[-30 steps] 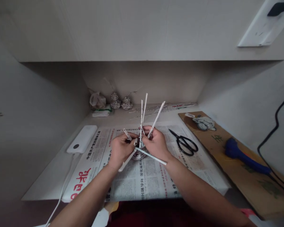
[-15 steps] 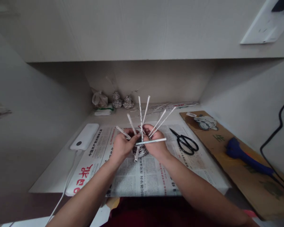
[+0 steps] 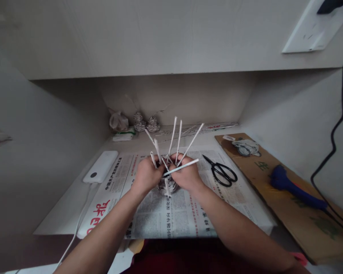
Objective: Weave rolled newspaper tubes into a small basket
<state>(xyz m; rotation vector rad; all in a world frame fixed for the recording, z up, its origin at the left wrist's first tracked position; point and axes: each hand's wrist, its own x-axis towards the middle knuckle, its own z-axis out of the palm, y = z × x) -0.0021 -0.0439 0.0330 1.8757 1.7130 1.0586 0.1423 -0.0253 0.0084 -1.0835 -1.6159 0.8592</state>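
Observation:
A small woven piece of rolled newspaper (image 3: 167,187) rests on the spread newspaper in front of me, its lower part showing beneath my fingers. Several white paper sticks (image 3: 193,142) fan up and outward from it, and one short stick points toward me. My left hand (image 3: 147,174) is closed around its left side, thumb near the centre. From the right, my right hand (image 3: 187,174) grips the rim and the bases of the sticks, with one stick lying across its thumb. Both hands hide the top of the weave.
Black scissors (image 3: 223,173) lie right of my hands. A blue glue gun (image 3: 297,188) and a crumpled bundle (image 3: 246,147) are on cardboard (image 3: 263,179). At left is a white power bank (image 3: 100,166) with a cable. Two woven gourd shapes (image 3: 153,124) and loose paper sticks (image 3: 205,128) stay behind.
Some sticks have shifted: one that stood upright at the centre now leans left over the weave. The woven piece has turned slightly in my hands. The whole view has moved a little.

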